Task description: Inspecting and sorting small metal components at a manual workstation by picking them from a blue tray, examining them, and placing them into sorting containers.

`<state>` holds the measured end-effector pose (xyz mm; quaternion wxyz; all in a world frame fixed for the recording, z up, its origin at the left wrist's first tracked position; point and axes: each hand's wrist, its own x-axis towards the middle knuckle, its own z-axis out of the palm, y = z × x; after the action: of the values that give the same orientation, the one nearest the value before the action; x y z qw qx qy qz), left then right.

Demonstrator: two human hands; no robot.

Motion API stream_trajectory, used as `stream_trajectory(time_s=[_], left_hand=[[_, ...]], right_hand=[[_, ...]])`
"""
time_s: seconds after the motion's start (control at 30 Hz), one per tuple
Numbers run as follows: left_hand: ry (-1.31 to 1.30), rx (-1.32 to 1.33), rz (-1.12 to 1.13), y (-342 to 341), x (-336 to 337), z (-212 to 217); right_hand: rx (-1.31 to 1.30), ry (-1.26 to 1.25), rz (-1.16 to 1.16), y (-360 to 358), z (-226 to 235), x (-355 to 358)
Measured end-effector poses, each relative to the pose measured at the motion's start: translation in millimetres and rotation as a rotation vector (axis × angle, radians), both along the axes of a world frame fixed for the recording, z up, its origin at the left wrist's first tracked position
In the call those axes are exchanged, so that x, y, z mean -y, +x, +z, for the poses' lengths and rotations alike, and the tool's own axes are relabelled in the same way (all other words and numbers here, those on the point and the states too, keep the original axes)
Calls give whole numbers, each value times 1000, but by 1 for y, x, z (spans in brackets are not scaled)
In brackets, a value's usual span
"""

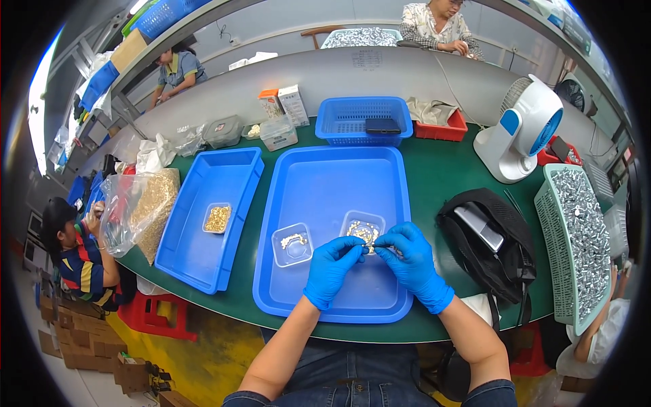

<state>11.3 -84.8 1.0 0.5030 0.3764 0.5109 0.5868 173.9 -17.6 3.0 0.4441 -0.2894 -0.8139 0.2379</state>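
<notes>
Both my hands wear blue gloves and meet above the front of a large blue tray (400,203). My left hand (332,270) is closed in a pinch; whatever small piece sits at its fingertips is too small to name. Between the fingers of my right hand (415,264) is a thin dark tool (381,246), its tip at the left fingertips. Just beyond and partly under the hands lies a clear plastic container (366,222) of small white and gold-coloured parts. Another clear container (292,245), left of my hands, holds a few small pale pieces.
At left, a narrower blue tray (196,203) holds a tub of brassy parts (217,218), beside a bag of them (156,207). A blue basket (363,122) stands behind; a white fan (512,132), black bag (488,237) and green basket of metal parts (576,237) stand right. Co-workers sit around.
</notes>
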Motion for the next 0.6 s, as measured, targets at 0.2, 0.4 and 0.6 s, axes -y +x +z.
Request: stream_trajectory(time_s=[0.2, 0.4, 0.6], left_hand=[[-13, 20, -22, -1, -1, 0], [8, 15, -12, 0, -1, -2], [20, -2, -7, 3, 0, -3]], right_hand=[[54, 89, -35, 0, 2, 1], [85, 79, -31, 1, 1, 1], [115, 75, -52, 2, -4, 0]])
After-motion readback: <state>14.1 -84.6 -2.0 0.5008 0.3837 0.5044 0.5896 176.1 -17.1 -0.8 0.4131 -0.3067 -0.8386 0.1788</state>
